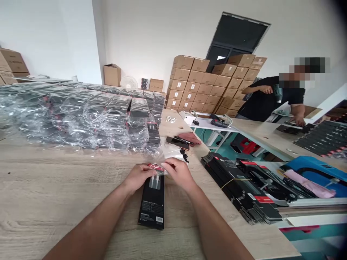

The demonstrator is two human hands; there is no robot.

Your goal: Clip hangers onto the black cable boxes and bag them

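Observation:
A slim black box (151, 204) printed with white cables, small text and a barcode label lies on the wooden table in front of me. At its far end, my left hand (138, 177) and my right hand (179, 174) are closed on a clear plastic bag (159, 170), one hand on each side. Red print shows through the plastic between my fingers. Whether the bag covers any of the box is unclear. Beyond my right hand lie a white stack (173, 151) and a dark phone (177, 143) with a pen-like object on it.
Plastic-wrapped dark boxes (89, 115) are piled along the table's back left. Flat black cartons (238, 184), bound with a yellow band, lie to the right. A co-worker (265, 97) holds a heat-gun-like tool (277, 93) at another bench. Brown cartons (195, 85) stand by the wall.

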